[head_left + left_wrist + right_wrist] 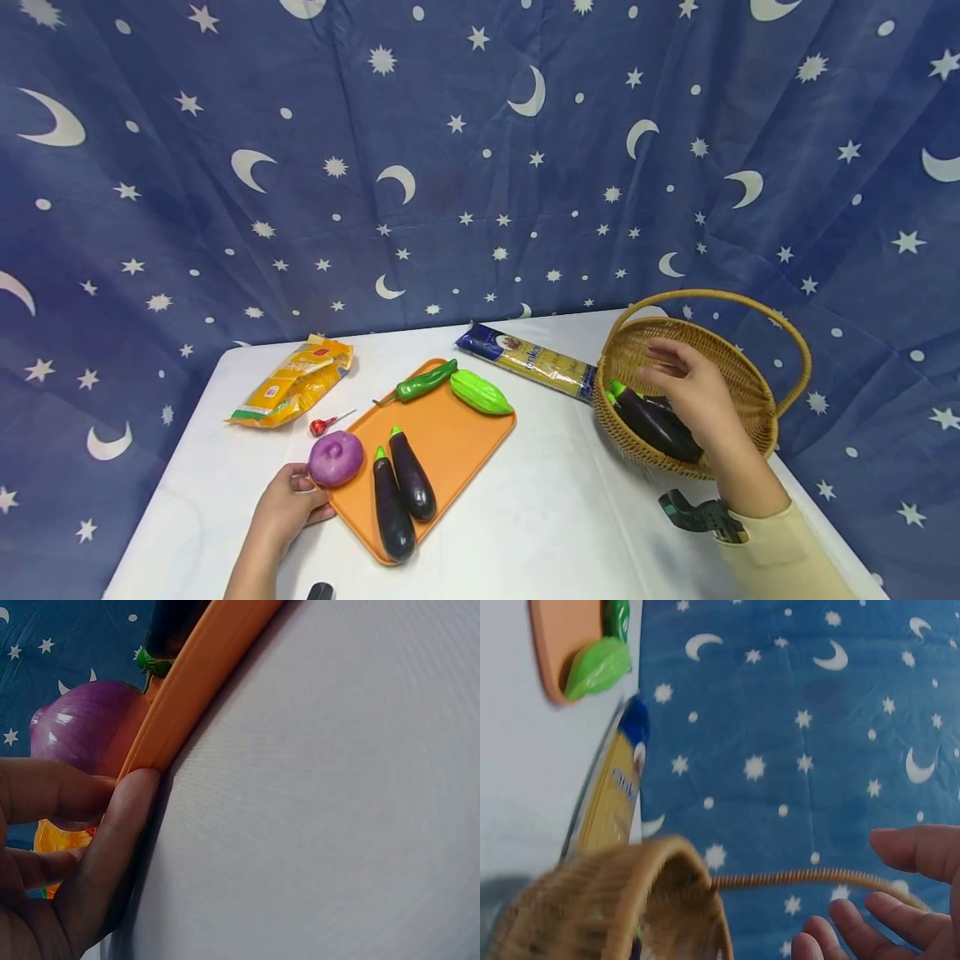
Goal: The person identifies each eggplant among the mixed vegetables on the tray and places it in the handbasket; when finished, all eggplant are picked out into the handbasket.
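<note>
At the near left corner of the orange tray (442,450), my left hand (288,504) pinches the rim between thumb and finger, as the left wrist view shows. A purple onion (336,458) sits on that corner beside the fingers. Two eggplants (405,492) lie on the tray, with a green chili pepper (426,382) and a light green ridged vegetable (480,392) at its far end. Over the wicker basket (690,342) is my right hand (690,392), fingers spread and holding nothing. Inside the basket are eggplants (656,425), partly hidden by the hand.
A yellow pasta packet (532,360) lies against the basket's left side. An orange and yellow bag (296,383) and a red lollipop (321,426) lie on the left of the white table (555,500). Behind hangs a blue star-and-moon cloth (450,167). The basket's handle (712,293) arches upward.
</note>
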`<state>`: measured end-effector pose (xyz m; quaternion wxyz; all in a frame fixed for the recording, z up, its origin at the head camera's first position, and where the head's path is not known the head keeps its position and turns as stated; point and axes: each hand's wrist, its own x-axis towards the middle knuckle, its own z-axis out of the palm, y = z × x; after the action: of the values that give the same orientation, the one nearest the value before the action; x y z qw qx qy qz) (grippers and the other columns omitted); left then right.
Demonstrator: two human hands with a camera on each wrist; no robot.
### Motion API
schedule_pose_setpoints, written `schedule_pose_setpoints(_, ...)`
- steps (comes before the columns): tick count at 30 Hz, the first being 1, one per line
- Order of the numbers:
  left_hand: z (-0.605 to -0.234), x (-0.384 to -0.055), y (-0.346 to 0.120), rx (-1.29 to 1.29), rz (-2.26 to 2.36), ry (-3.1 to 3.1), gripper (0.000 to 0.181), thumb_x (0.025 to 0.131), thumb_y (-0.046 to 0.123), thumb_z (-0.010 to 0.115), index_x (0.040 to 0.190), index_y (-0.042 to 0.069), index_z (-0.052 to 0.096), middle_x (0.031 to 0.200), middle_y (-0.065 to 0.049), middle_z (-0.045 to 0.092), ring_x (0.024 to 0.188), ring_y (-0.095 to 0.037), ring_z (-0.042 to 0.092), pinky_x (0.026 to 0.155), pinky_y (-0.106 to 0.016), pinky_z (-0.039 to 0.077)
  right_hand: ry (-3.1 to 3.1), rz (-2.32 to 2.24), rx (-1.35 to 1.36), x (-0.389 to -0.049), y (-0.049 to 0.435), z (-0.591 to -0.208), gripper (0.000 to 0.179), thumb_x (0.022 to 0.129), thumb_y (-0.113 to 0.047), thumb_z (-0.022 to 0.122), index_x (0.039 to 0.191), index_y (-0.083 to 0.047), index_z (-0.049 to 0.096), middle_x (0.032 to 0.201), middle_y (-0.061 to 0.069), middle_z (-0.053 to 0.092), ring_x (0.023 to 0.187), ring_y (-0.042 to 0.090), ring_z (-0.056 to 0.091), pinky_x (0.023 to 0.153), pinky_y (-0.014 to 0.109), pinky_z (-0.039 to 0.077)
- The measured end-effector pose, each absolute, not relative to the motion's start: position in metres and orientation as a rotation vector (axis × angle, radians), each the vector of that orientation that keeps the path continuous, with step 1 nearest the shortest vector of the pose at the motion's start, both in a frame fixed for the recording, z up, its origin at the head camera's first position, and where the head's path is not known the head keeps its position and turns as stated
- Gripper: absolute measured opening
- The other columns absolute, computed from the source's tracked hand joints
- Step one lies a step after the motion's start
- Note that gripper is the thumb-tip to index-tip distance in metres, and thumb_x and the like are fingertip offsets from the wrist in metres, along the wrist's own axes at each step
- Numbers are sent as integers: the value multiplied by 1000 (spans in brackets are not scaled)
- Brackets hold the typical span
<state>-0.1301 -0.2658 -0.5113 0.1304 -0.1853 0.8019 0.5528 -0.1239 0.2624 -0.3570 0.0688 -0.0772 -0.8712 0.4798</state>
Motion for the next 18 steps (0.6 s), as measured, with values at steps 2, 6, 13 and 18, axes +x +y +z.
schedule_pose_setpoints(2,-512,-129,-266,-543,1620,2316,70,83,-6,67,143,-11,32,111,-24,47,71,-17,66,67,-31,65,-2626,1483,-205,-126,254,-357,63,95,-28,69,149,-4,44,143,18,52,128,36,51,90,23,53)
schedule_pose_setpoints(6,-513,-128,-266,-575,1625,2299,72,82,-6,68,143,-10,31,111,-24,47,70,-18,67,66,-32,65,-2640,1548,-163,-132,235,-357,63,95,-25,70,149,-5,44,144,18,51,128,34,51,100,38,52)
schedule_pose_setpoints(13,-514,-130,-267,-543,1641,2321,71,82,-7,67,143,-11,32,110,-24,47,70,-18,67,66,-32,65,-2657,1557,-162,-142,201,-360,61,91,-20,74,146,-8,49,138,15,57,122,30,57,101,45,53)
schedule_pose_setpoints(18,-513,-130,-267,-537,1654,2313,72,82,-7,68,143,-11,32,113,-25,47,70,-18,67,66,-33,65,-2679,1576,-174,-149,177,-367,61,88,-19,76,143,-11,52,137,13,59,121,29,57,99,45,55)
